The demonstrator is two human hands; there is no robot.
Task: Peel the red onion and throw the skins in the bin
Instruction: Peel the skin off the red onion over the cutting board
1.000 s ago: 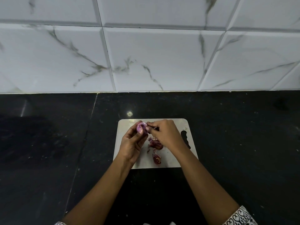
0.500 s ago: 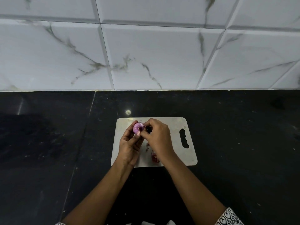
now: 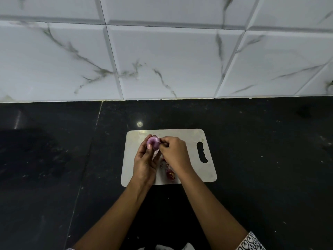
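- Left hand (image 3: 145,163) is clamped on the red onion (image 3: 153,141). Fingers curl up round its left & far side, thumb tip presses the near face.
- Right hand (image 3: 175,154) is closed too, w/ fingertips bunched in a pinch at the onion's right edge & knuckles facing up. Can't tell if they nip a strip of skin or the bulb itself, too small to see.
- Both hands meet round the onion over the far-left part of the cutting board (image 3: 191,141). Can't tell if the heel of the left hand rests on the board.
- Onion is pale purple w/ a darker ring at the ctr of the face turned up.
- Skins (image 3: 170,175) are dark red scraps lying on the board near its front edge. They sit just under & beside the right wrist, partly hidden by it.
- Board is light & rectangular w/ rounded corners, handle slot (image 3: 202,152) at its right end. It lies flat on the black tabletop (image 3: 270,159), approx mid-view.
- Tabletop is dark stone w/ pale specks. A seam runs front to back, left of the board, & a small bright reflection sits just beyond the board's far edge.
- At the back, a white marble-look tile wall (image 3: 162,60) w/ grey veins meets the tabletop's rear edge.
- Both forearms are bare & reach fwd from the bottom of view. A black-&-white patterned sleeve (image 3: 250,242) shows at the right elbow.
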